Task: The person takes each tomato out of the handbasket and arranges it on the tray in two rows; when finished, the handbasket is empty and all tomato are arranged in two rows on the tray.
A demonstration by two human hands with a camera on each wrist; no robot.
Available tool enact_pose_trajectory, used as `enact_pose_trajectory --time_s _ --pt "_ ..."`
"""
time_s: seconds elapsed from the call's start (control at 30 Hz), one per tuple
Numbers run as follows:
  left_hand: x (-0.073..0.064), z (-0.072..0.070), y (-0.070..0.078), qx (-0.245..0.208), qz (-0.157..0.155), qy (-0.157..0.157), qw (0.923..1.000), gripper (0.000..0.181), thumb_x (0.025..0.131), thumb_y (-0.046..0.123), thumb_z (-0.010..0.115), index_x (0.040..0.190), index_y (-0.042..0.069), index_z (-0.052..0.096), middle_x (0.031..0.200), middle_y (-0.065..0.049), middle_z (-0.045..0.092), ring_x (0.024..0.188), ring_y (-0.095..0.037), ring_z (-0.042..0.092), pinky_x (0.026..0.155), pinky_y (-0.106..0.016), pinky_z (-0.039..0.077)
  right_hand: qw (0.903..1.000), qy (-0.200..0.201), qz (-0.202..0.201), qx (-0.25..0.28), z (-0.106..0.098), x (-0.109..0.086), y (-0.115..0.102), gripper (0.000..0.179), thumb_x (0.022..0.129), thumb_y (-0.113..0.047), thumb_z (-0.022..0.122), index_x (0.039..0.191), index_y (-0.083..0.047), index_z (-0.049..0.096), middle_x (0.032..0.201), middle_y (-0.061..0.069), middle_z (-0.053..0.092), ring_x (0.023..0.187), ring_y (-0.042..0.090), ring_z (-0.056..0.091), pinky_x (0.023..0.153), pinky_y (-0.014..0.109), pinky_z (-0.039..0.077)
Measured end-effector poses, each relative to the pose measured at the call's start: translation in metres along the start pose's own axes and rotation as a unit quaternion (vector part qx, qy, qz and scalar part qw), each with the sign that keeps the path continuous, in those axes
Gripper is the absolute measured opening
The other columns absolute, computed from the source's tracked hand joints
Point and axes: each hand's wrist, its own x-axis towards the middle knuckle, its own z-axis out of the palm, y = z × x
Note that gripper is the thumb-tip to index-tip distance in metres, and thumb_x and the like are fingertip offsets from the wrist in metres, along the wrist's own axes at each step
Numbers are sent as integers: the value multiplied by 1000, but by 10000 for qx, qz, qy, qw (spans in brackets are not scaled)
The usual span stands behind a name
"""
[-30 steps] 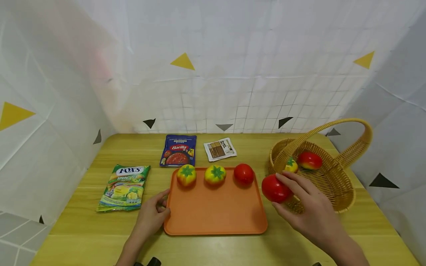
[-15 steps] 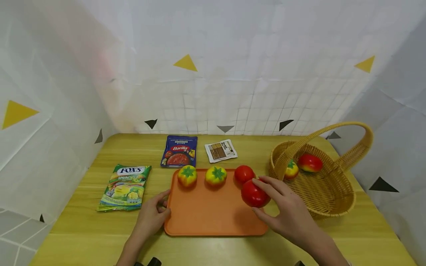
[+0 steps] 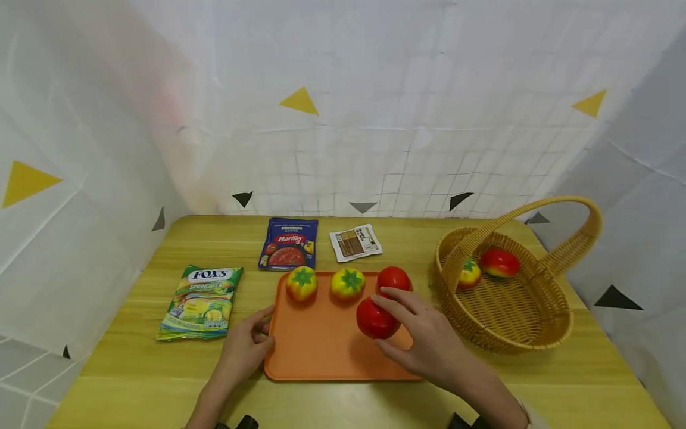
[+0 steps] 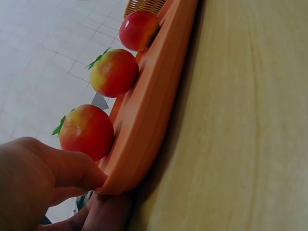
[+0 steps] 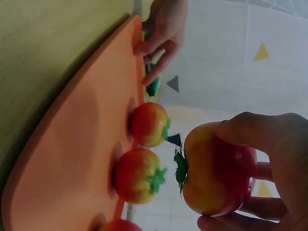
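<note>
My right hand [image 3: 434, 345] grips a toy tomato [image 3: 375, 319] between thumb and fingers, above the right half of an orange tray [image 3: 316, 354]. In the right wrist view its green leafy top faces away from the palm and the tray lies apart from it. Along the tray's far edge sit a left tomato [image 3: 301, 285] and a middle tomato [image 3: 347, 286], green leaves up, and a right tomato [image 3: 393, 278] showing red. At the tray's left edge my left hand [image 3: 243, 345] pinches the rim, thumb on top and fingers beneath, as the left wrist view shows.
To the right stands a wicker basket [image 3: 541, 336] with a tall handle, holding a yellow-red tomato [image 3: 469, 274] and a red fruit [image 3: 500, 263]. Behind the tray lie a blue Barilla pouch [image 3: 288, 243] and a white packet [image 3: 356, 242]. A green Fox's bag [image 3: 200, 302] lies left.
My right hand has carried the tomato leftward from beside the basket to over the tray. The left hand stays on the tray's edge.
</note>
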Motion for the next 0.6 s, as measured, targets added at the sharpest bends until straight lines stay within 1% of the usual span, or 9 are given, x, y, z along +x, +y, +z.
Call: enact_pose_trajectory --time_s 0.17,0.23,0.43,0.6 --pt "-1 -1 2 -36 8 -23 10000 61 79 -4 69 138 6 61 87 -5 61 69 -14 59 59 -26 50 9995 -142 -277 78 13 10 -2 68 73 -30 88 134 -18 62 135 6 58 120 25 58 89 50 53" --pt "-2 -1 3 -13 5 -28 10000 61 79 -4 69 138 6 61 87 -4 61 69 -14 59 58 -26 49 9990 -246 -328 150 18 13 -6 68 74 -31 87 135 -19 61 135 6 57 120 23 57 89 48 53" --pt "-2 -1 3 14 -69 -58 10000 61 79 -3 69 138 7 61 87 -4 60 68 -14 58 58 -26 48 9965 -679 -290 384 29 20 -16 69 76 -32 86 139 -21 58 138 5 55 123 21 54 90 44 53" --pt "-1 -1 4 17 -91 -49 9999 61 80 -3 69 139 8 60 88 -5 60 69 -14 58 58 -26 49 9951 -802 -292 503 37 27 -19 70 77 -33 86 141 -23 57 140 3 53 124 20 54 90 42 53"
